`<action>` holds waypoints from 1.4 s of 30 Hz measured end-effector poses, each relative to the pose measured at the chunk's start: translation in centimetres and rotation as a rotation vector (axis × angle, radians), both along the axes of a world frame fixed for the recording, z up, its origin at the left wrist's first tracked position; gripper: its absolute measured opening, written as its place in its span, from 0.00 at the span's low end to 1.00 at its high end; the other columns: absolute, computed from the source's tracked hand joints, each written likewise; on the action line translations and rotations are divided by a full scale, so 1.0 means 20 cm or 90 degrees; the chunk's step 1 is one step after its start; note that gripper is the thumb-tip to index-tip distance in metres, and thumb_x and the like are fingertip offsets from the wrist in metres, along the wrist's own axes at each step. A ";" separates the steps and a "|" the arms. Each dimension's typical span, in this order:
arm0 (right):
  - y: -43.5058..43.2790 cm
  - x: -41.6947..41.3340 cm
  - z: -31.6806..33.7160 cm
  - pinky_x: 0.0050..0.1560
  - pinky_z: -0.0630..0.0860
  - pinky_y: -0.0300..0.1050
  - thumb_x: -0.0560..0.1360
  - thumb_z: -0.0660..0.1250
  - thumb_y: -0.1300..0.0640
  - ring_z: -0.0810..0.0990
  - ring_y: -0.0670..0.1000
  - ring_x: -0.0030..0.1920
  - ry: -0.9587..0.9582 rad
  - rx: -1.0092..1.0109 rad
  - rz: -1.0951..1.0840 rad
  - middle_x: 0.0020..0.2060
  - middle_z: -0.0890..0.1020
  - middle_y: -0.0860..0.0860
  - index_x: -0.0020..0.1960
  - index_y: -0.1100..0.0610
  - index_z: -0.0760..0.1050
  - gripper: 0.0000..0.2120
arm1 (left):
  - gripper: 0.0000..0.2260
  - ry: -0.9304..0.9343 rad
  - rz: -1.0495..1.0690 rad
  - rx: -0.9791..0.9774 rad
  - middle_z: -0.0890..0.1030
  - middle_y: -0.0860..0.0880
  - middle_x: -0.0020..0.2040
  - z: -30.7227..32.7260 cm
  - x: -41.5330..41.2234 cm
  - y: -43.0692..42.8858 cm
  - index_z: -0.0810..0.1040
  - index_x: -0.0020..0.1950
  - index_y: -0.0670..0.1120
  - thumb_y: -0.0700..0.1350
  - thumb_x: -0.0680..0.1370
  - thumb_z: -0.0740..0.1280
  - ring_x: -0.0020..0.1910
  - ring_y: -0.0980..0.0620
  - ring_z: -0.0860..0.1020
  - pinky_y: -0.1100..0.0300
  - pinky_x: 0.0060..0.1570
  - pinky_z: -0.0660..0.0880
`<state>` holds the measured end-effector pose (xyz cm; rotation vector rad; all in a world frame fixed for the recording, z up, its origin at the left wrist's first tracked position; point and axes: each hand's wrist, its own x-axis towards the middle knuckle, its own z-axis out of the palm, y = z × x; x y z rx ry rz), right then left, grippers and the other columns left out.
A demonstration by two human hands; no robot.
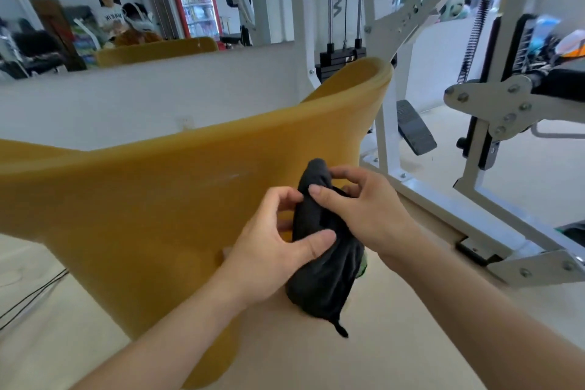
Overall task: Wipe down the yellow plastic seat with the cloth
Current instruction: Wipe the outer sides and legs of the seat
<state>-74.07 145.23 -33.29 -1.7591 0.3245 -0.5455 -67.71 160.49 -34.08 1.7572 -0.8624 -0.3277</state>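
Cloth point(319, 250), dark and bunched, hangs between both hands in front of the yellow plastic seat point(152, 199), overlapping its right edge. Left hand point(272, 247) pinches the cloth's middle from the left, thumb pressed on its front. Right hand point(364, 209) grips its upper part from the right, thumb on top. White gym machine frame point(474, 142) stands right of the seat.
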 end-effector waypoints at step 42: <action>-0.07 0.63 -0.09 0.69 0.61 0.43 0.74 0.57 0.56 0.66 0.45 0.68 -0.447 0.132 -0.530 0.66 0.68 0.49 0.70 0.49 0.68 0.24 | 0.12 -0.813 0.057 0.348 0.79 0.49 0.37 0.60 0.23 -0.52 0.74 0.62 0.48 0.41 0.81 0.58 0.35 0.47 0.77 0.48 0.40 0.77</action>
